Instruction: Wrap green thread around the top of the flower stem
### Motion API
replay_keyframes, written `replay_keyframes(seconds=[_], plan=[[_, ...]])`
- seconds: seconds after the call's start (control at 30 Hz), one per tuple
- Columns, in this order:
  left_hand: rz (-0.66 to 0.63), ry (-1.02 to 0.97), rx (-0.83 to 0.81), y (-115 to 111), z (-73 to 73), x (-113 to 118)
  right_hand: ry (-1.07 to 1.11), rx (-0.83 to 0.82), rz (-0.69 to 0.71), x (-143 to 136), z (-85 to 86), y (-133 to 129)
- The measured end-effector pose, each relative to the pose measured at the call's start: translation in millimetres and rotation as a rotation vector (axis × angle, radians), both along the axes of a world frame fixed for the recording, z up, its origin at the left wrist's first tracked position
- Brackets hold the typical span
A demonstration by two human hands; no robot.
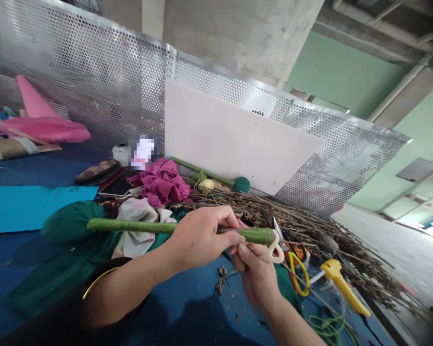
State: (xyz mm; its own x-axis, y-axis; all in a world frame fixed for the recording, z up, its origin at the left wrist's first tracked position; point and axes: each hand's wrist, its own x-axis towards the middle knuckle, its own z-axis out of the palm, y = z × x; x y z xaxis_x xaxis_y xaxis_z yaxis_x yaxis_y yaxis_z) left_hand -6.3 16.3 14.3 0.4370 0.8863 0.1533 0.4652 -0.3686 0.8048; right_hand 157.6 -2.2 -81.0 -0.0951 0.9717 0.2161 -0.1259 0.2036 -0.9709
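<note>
A long stick wrapped in green thread (135, 226) lies across the view, with a cream cord loop (277, 251) at its right end. My left hand (198, 238) is closed around the stick right of its middle, thumb and fingers gripping it. Just below the wrapped right end, my right hand (257, 273) is closed in a pinch, its fingertips touching or nearly touching the left thumb. What those fingertips hold, if anything, is hidden. Under the stick's left end is dark green cloth (70, 223). Yellow-handled scissors (300, 274) lie right of my right hand.
A yellow glue gun (346, 288), tangled green thread (330, 329) and dried stems (310, 235) lie to the right. Behind are magenta cloth (166, 182), a dark phone (119, 185) and a perforated metal screen (111, 57). Blue sheet (29, 206) and pink material (46, 127) are left.
</note>
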Motion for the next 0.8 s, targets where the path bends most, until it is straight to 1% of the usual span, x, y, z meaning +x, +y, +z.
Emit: replay_keyframes(seconds=[0.1,0.17,0.3,0.37,0.5,0.6,0.8], plan=[[-0.076,-0.03,-0.07,1.4,-0.1,-0.6,0.072,-0.147,0.149,5.0,7.6,6.5],[-0.129,-0.045,-0.112,3.2,-0.5,-1.8,0.099,-0.229,0.216,9.0,11.4,10.2],[-0.29,-0.094,-0.22,7.3,-2.6,-4.9,0.107,-0.329,0.287,16.8,12.7,17.6],[-0.34,-0.087,-0.285,8.8,-4.5,-5.3,0.085,-0.36,0.314,20.5,11.2,21.8],[-0.347,-0.074,-0.398,10.0,-11.2,-2.3,0.022,-0.397,0.358,26.6,7.7,29.8],[-0.34,-0.056,-0.424,10.2,-17.6,0.8,-0.037,-0.391,0.386,30.7,8.0,33.4],[-0.304,-0.002,-0.468,10.9,-24.7,4.3,-0.22,-0.287,0.395,42.6,21.2,32.8]])
